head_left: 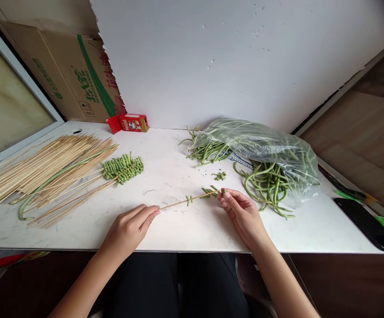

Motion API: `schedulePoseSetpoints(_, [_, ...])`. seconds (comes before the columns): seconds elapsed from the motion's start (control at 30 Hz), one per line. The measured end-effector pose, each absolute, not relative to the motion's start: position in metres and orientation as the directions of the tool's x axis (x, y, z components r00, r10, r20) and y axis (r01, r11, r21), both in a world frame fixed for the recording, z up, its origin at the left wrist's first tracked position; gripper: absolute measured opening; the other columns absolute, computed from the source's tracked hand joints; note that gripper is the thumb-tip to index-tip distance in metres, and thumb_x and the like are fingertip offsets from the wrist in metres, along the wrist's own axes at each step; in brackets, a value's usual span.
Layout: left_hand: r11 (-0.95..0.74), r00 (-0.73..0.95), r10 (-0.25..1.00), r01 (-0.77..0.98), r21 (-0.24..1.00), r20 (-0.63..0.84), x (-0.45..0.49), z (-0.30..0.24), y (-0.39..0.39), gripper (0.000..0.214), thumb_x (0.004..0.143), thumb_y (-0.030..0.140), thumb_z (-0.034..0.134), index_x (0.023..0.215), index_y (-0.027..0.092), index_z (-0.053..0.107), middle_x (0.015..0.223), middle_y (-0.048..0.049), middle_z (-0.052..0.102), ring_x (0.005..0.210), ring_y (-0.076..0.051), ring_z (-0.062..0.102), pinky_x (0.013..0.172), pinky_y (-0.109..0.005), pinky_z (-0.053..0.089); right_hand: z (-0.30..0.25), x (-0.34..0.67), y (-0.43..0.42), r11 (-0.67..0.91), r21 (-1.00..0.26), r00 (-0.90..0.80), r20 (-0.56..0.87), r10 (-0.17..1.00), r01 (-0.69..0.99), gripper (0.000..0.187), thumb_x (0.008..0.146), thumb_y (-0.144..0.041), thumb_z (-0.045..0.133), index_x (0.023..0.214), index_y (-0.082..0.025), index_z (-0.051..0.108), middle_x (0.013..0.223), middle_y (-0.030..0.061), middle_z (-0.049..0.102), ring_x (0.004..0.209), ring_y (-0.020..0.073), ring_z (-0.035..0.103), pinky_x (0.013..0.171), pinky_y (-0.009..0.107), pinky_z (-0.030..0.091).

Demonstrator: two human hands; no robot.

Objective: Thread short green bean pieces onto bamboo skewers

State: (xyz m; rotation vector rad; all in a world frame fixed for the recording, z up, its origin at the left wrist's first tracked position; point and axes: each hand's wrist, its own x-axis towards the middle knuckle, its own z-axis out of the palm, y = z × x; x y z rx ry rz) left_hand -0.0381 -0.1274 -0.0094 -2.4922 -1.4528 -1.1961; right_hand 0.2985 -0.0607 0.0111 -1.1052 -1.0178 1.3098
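My left hand [130, 229] pinches the near end of a thin bamboo skewer [178, 203] that lies across the white table [185, 234]. A folded piece of green long bean [189, 199] is threaded midway along the stick. My right hand [241, 213] is closed at the skewer's far tip, pinching another green bean piece [212, 191] there. Finished skewers packed with bean pieces [123, 168] lie to the left.
A large heap of bare bamboo skewers [43, 165] with a long bean across it fills the left side. A plastic bag of long beans [261, 150] sits at right, loose beans [268, 185] spilling out. Small cut bits [220, 176], a red carton [130, 123], a cardboard box [69, 75], a black board [367, 223].
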Motion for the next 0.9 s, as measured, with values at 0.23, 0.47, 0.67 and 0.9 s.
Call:
schedulePoseSetpoints(0.23, [-0.566, 0.275, 0.74, 0.749, 0.346, 0.614, -0.0401, -0.0096, -0.128, 0.021, 0.103, 0.014, 0.065, 0.121, 0.022, 0.072, 0.099, -0.0028, 0.08, 0.086, -0.016, 0.077, 0.085, -0.027, 0.061, 0.0073, 0.2975, -0.0621, -0.065, -0.961, 0.005, -0.069, 0.998, -0.27, 0.034, 0.078, -0.046, 0.096, 0.101, -0.024, 0.084, 0.098, 0.0075, 0.083, 0.091, 0.023, 0.074, 0.092, 0.041, 0.06])
schedulePoseSetpoints(0.47, [-0.578, 0.305, 0.725, 0.756, 0.307, 0.617, -0.0398, -0.0072, -0.1283, 0.019, 0.103, 0.014, 0.066, 0.12, 0.021, 0.072, 0.097, -0.0028, 0.079, 0.084, -0.016, 0.077, 0.085, -0.027, 0.062, 0.0096, 0.2959, -0.0624, -0.068, -0.958, -0.016, -0.066, 0.998, -0.28, 0.038, 0.079, -0.05, 0.094, 0.104, -0.024, 0.083, 0.097, 0.0066, 0.082, 0.09, 0.0222, 0.072, 0.086, 0.039, 0.059])
schedulePoseSetpoints(0.67, [-0.577, 0.307, 0.726, 0.758, 0.303, 0.615, -0.039, -0.0047, -0.1277, 0.018, 0.104, 0.014, 0.065, 0.118, 0.021, 0.073, 0.095, -0.0024, 0.079, 0.082, -0.015, 0.076, 0.084, -0.026, 0.062, 0.011, 0.2963, -0.0624, -0.097, -0.955, -0.043, -0.089, 0.995, -0.282, 0.04, 0.078, -0.053, 0.094, 0.103, -0.024, 0.083, 0.094, 0.0063, 0.081, 0.088, 0.022, 0.072, 0.086, 0.04, 0.059])
schedulePoseSetpoints(0.9, [-0.569, 0.289, 0.742, 0.749, 0.34, 0.605, -0.0388, -0.0044, -0.128, 0.018, 0.104, 0.016, 0.065, 0.117, 0.022, 0.074, 0.097, -0.0023, 0.08, 0.083, -0.016, 0.077, 0.083, -0.026, 0.06, 0.01, 0.2958, -0.0622, -0.085, -0.965, -0.052, -0.074, 0.996, -0.246, 0.04, 0.081, -0.056, 0.091, 0.104, -0.024, 0.082, 0.096, 0.0068, 0.08, 0.087, 0.0221, 0.072, 0.086, 0.04, 0.059])
